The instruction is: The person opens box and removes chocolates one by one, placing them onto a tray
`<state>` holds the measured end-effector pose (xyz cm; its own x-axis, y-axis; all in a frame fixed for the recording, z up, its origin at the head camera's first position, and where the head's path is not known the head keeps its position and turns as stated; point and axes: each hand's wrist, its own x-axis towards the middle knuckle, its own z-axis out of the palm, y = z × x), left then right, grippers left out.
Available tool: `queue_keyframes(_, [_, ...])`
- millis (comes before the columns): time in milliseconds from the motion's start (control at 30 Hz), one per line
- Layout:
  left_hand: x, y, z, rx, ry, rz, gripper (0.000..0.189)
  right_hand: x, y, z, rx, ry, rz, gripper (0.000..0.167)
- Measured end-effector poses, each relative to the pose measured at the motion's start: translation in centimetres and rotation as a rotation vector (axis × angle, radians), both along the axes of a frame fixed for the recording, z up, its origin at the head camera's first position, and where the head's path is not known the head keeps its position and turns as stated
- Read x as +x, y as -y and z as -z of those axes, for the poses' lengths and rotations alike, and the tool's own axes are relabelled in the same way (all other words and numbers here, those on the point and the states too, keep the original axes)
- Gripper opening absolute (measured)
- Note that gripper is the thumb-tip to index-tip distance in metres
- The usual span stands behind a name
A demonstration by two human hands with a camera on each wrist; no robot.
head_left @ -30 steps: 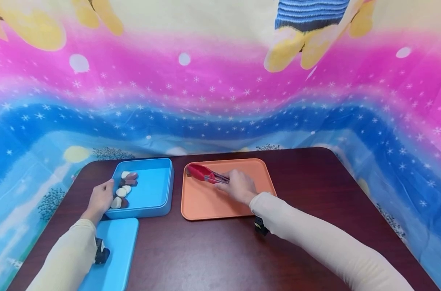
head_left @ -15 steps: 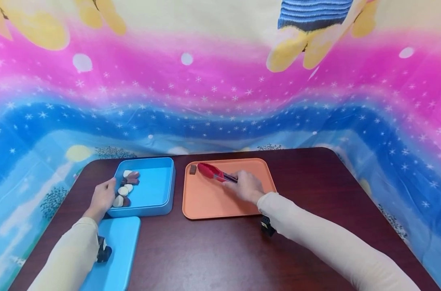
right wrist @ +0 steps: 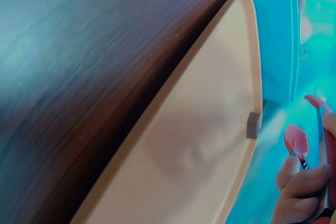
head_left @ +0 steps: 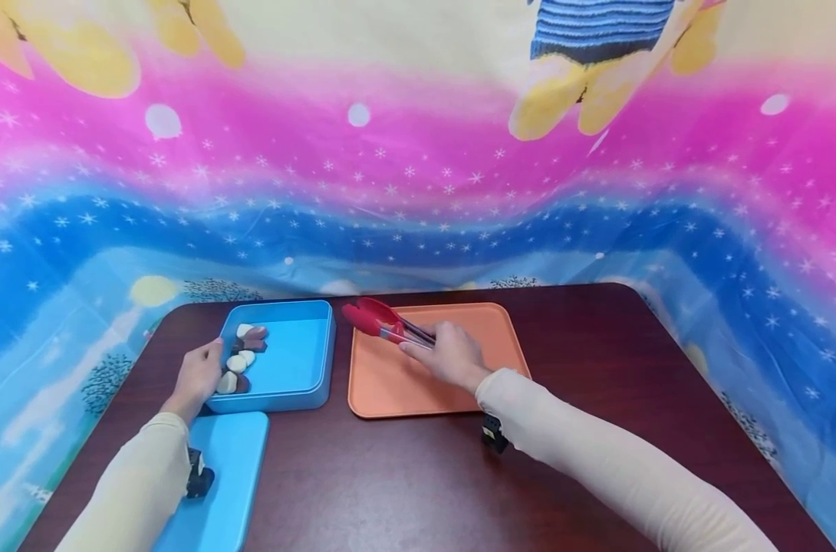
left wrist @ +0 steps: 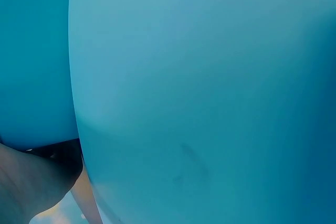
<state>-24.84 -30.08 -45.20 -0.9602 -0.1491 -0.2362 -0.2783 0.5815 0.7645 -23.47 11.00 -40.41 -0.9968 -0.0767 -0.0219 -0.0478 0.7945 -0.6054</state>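
My right hand (head_left: 454, 354) grips a pair of tongs (head_left: 371, 316) with red heads, spread apart over the far left corner of the orange tray (head_left: 418, 392). Nothing shows between the red heads. A small brown chocolate-like block (right wrist: 253, 125) lies on the tray by its rim in the right wrist view; the tongs hide it in the head view. My left hand (head_left: 199, 374) holds the left wall of the blue box (head_left: 307, 397). Several white and brown chocolate-like pieces (head_left: 236, 363) lie along that side inside the box.
A flat blue lid (head_left: 237, 460) lies in front of the box, under the left forearm. All stand on a dark wooden table (head_left: 390, 475). A colourful printed cloth (head_left: 418, 192) hangs behind the table and around its sides.
The brown block was at the tongs' tips, then lay free on the tray as the tongs drew right. Now the tongs are back left, higher and spread wider. The left hand stays on the box.
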Motion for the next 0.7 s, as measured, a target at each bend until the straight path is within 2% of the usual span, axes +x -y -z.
queue_keyframes(100, [-0.1, -0.1, 0.1, -0.045, -0.007, -0.045, 0.073, 0.3, 0.8, -0.1, -0.018, 0.001, -0.016, 0.042])
queue_keyframes(400, [0.1, 0.1, 0.2, -0.089, -0.042, -0.070, 0.059, 0.8, 3.5, -0.3, -0.035, 0.000, -0.095, 0.047])
queue_keyframes(467, [0.1, 0.2, 0.3, -0.091, -0.040, -0.062, 0.060, 0.9, 4.1, -0.4, -0.020, -0.006, -0.110, 0.049])
queue_keyframes(567, [0.1, 0.1, 0.4, -0.056, -0.026, -0.029, 0.072, 1.1, 4.9, -0.5, -0.004, -0.023, -0.137, 0.054])
queue_keyframes(700, [-0.1, -0.2, 0.4, -0.045, -0.019, -0.042, 0.073, 1.3, 5.8, -0.7, 0.008, -0.043, -0.167, 0.061])
